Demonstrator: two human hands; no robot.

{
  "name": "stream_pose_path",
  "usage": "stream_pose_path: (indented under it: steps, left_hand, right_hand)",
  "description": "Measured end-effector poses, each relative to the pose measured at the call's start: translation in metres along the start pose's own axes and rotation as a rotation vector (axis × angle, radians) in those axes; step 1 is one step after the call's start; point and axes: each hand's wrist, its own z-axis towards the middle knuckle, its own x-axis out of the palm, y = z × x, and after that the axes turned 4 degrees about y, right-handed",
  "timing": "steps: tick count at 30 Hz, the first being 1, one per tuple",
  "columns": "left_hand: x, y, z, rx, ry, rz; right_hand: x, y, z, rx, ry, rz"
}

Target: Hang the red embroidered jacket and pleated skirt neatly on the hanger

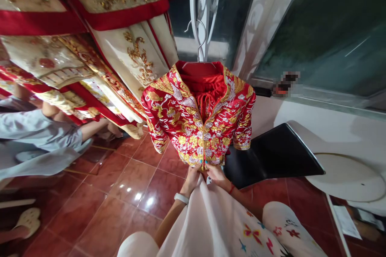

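Saw the red jacket (183,128), embroidered in gold and silver, hanging upright on a wire hanger (198,53) just before white scrollwork (193,4). Held the bottom of its front opening in the left hand (192,177) and the right hand (216,173), side by side, each grip closed on the cloth. Wore a white band (181,198) on the left wrist. Noticed cream-and-red garments (120,21) close on the left, a person (39,128) in pale clothing beyond, a black panel (271,152) to the right, and glossy reddish floor tiles (129,184) below.
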Motion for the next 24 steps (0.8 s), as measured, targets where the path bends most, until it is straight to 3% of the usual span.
stream_pose_path:
  steps: [13, 24]
  left_hand:
    - [-0.007, 0.007, 0.003, -0.075, 0.021, -0.014]
    - [-0.006, 0.011, 0.001, -0.009, -0.018, 0.029]
  right_hand:
    - [-0.003, 0.003, 0.001, 0.01, -0.01, 0.013]
    - [0.006, 0.005, 0.0, 0.007, -0.099, 0.072]
